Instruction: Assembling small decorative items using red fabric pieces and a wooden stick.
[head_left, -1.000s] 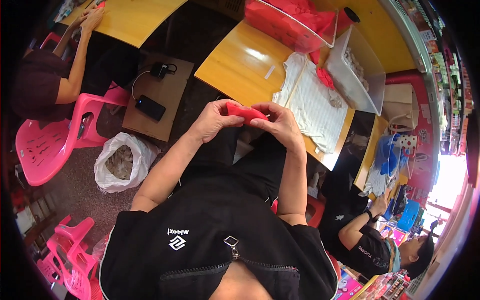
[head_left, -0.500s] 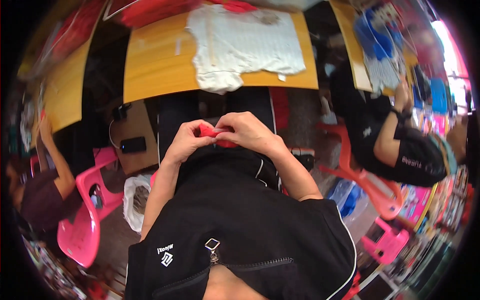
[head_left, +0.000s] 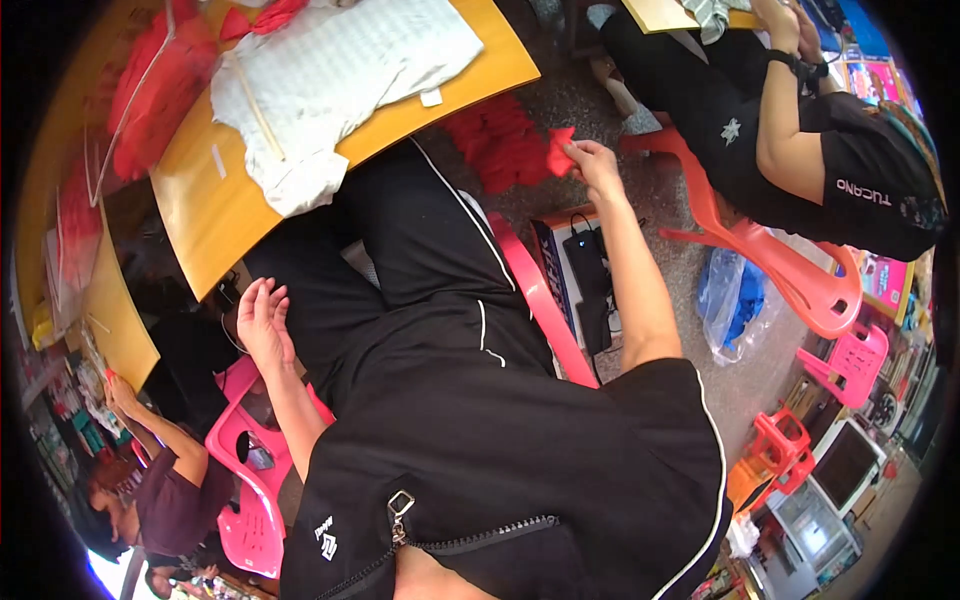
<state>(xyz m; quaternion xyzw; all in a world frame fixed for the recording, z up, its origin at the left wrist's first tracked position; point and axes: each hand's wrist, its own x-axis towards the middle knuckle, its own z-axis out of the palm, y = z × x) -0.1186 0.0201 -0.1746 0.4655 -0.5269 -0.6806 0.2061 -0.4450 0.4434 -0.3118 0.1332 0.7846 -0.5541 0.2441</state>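
Note:
My right hand (head_left: 598, 170) is stretched out to the far right, pinching a small red folded cloth piece (head_left: 561, 153) between thumb and fingers. Just left of it, low beside the table, lies a heap of red cloth pieces (head_left: 493, 142). My left hand (head_left: 264, 322) hovers over my left thigh below the table edge, empty, its fingers loosely curled and apart. A white ribbed garment (head_left: 345, 75) is spread on the yellow table (head_left: 190, 235) in front of me, with a thin pale strip across it.
On the floor at right are a box with a black device (head_left: 590, 265), a clear bag with blue contents (head_left: 735, 300) and a coral chair (head_left: 790, 275). One co-worker (head_left: 840, 160) sits at right, another (head_left: 165, 480) at left near a pink chair (head_left: 245, 520).
My hands have parted: the right carried the red cloth piece out to the right, while the left drew back leftward, empty. The view has turned, bringing the red heap into sight.

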